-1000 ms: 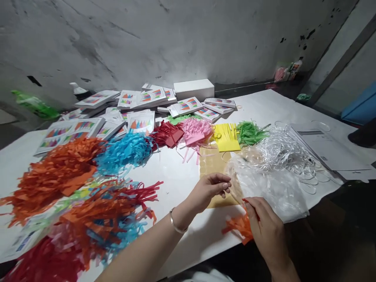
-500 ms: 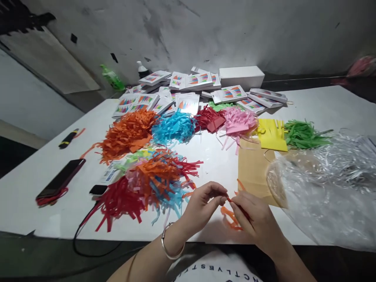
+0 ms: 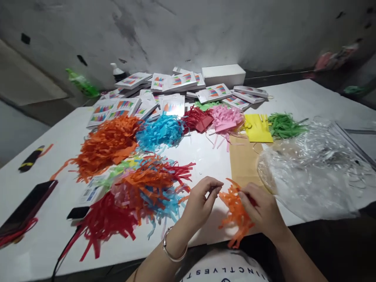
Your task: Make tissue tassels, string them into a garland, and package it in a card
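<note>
Right hand pinches orange tassel, just left of grip, over white table; left hand: fingertips nearly meeting, contents unclear. Beyond grip: brown sheet, boxes, stained grey wall.

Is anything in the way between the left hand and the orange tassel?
Nothing visible: the orange tassel hangs from the right hand, its strips close to the left hand, with no other object between them.

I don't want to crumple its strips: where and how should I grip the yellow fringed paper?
Probably pinch the yellow fringed paper by its uncut band, coming from the near side: that band lies nearest, while the cut strips point toward the wall.
</note>
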Demonstrator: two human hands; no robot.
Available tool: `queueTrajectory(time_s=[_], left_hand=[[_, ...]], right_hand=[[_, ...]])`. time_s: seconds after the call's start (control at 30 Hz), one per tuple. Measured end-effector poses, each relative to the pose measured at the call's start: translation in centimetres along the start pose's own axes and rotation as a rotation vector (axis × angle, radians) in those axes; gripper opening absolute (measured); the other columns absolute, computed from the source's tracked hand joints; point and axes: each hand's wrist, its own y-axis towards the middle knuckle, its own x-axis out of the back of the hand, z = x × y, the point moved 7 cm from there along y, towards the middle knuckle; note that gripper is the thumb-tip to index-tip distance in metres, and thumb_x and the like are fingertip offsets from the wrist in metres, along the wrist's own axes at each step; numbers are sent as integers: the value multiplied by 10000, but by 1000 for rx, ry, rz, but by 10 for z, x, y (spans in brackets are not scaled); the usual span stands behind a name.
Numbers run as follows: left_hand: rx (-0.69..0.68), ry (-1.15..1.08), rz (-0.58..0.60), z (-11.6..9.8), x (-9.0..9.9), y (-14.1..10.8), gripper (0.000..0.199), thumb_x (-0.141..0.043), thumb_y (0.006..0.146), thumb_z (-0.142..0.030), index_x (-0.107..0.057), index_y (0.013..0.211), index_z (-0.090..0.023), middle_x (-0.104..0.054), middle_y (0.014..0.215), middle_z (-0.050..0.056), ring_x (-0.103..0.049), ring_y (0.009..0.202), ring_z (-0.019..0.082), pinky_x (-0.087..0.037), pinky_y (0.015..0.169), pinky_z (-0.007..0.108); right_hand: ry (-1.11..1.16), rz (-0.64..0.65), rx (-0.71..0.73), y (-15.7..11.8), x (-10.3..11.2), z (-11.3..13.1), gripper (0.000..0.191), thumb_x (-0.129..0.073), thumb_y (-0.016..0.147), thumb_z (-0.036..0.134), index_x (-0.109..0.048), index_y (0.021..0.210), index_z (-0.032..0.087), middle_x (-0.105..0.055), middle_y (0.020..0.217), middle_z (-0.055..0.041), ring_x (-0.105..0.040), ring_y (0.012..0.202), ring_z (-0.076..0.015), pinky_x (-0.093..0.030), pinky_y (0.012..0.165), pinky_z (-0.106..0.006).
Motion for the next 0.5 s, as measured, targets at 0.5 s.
queueTrajectory(time_s=[0.5], left_hand=[[-124, -48, 216, -52, -205, 134, 182, -516, 903, -111, -674, 982, -155, -687, 940, 94, -656, 847, 197, -541, 767, 325]], right_hand=[[-380, -404, -299, -89, 69, -124, 217, -465, 961, 228, -610, 803, 194, -617, 702, -17, -592, 666, -168, -477, 640, -281]])
